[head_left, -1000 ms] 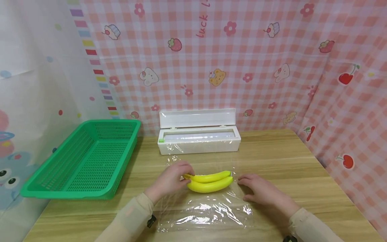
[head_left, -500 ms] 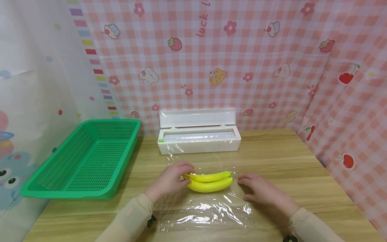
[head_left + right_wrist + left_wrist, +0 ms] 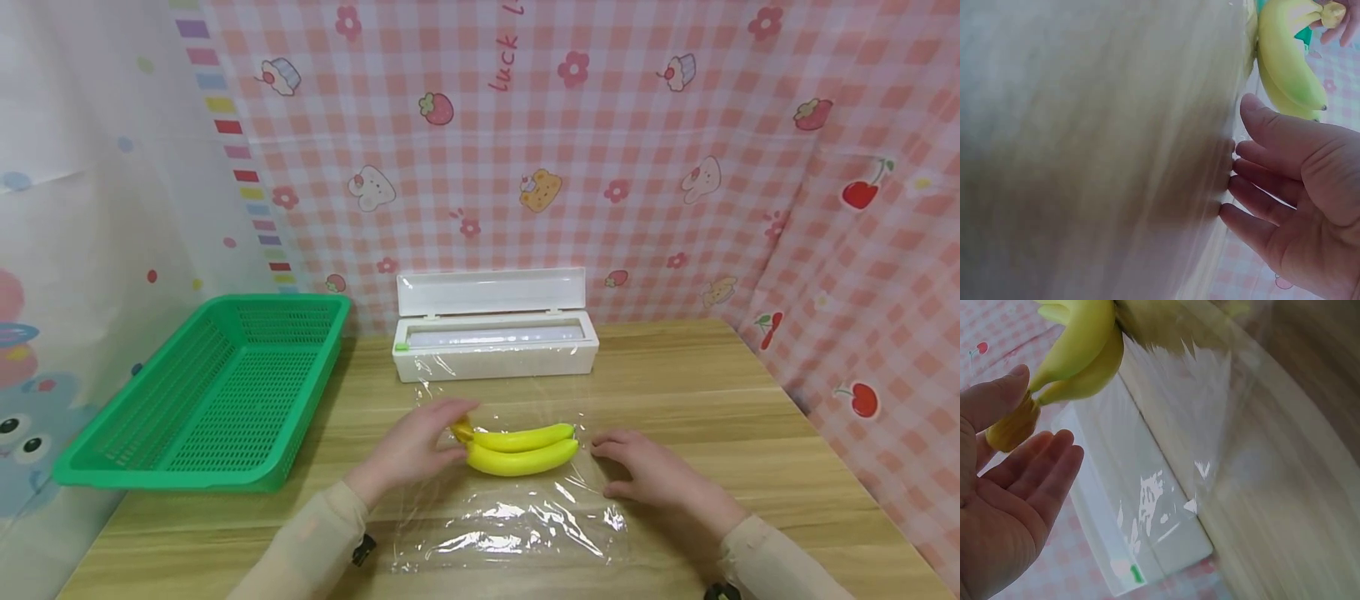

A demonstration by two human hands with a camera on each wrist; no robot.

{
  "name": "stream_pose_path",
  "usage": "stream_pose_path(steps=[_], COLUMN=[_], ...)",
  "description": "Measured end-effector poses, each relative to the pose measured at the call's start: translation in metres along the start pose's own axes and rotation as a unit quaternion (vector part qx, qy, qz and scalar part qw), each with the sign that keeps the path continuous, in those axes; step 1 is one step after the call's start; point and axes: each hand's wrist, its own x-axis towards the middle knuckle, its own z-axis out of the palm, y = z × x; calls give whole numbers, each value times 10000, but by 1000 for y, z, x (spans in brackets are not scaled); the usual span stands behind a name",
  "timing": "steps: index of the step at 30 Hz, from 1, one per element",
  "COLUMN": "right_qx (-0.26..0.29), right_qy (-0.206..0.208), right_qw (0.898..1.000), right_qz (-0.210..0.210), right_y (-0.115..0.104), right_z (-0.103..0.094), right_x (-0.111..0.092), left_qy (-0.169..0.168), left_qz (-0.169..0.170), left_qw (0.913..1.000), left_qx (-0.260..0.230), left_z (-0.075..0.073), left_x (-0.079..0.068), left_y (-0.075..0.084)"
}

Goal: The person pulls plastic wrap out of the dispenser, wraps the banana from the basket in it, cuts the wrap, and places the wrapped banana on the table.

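Two yellow bananas (image 3: 522,456) joined at a brownish stem (image 3: 1015,423) lie on a sheet of clear plastic wrap (image 3: 510,533). Around the stem end, my left hand (image 3: 411,446) has its thumb and fingers spread apart; in the left wrist view the stem sits between them, and whether the thumb touches it I cannot tell. Just right of the banana tips is my right hand (image 3: 652,471), fingers relaxed, fingertips resting at the wrap's right edge on the table. The wrap runs back to an uncovered white wrap dispenser (image 3: 495,358).
A green plastic basket (image 3: 300,417) stands at the left on the wooden table (image 3: 675,375). The dispenser's lid (image 3: 491,292) is raised, with a green slider (image 3: 402,347) at its left end. Patterned cloth (image 3: 487,150) hangs behind and at the sides.
My left hand has loosened from the banana stem and drawn slightly left, its fingers spreading. The bananas, wrap and right hand have stayed in place.
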Motion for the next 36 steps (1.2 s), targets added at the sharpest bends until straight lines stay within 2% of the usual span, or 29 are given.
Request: stream_pose_path(steps=[4,10,19,30,36], right_qx=[181,333,25,-199,-197], right_qy=[-37,-16,206,878,985], right_qw=[9998,9994,9998,9931,9898], right_qz=[14,56,-71,-756,-1015], right_y=[2,2,-6,-9,-11], right_z=[-3,-8,-19,-23,-23], right_x=[-2,-8,-20,-38,-45], left_qy=[78,271,318,548,849], left_qz=[-181,-61,-89,78,524], left_qw=[9998,9994,9980,9934,9865], left_qx=[92,210,540,1003,1297], left_z=[-6,-15,-26,-39,-37], left_x=[-7,-21,-45,-77,-92], left_y=[-2,-8,-13,-11,-14])
